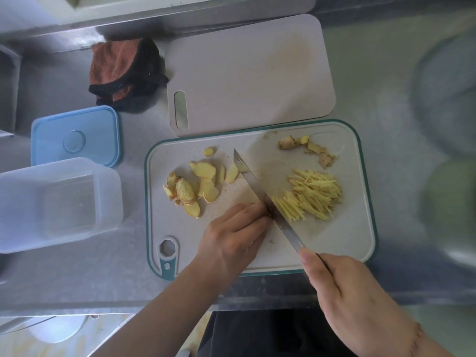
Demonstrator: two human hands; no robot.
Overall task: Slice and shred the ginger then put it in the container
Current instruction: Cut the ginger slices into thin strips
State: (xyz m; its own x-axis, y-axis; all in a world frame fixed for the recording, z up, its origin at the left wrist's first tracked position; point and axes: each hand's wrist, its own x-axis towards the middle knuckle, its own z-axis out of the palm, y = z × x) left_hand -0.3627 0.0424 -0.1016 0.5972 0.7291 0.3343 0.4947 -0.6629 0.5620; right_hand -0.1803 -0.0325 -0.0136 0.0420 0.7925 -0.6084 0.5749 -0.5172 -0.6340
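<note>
Fingers (253,215) of my left hand (231,240) are curled, tips pressed down right against the knife (260,191) blade's flat; whatever ginger sits under them is hidden, so I can't tell if they pin anything. My right hand (347,292) is wrapped around the knife handle, thumb lying along the top, at the near edge of the teal-rimmed cutting board (360,228). Blade runs diagonally away from that grip, past the left fingertips, point toward the far-left.

Just on the other side of the blade from the left fingers: shredded ginger (313,197), a pile of thin sticks touching the blade. Beyond the left fingertips, further left on the board: ginger slices (203,184), overlapping. Far-right corner of board: ginger trimmings (309,149).

Off the board, well left of the left hand: clear container (59,204), open, no ginger in it. Blue lid (74,136) just behind it. Second, plain cutting board (247,73) touches the far edge of the first. Folded cloth (123,73) beside it.
</note>
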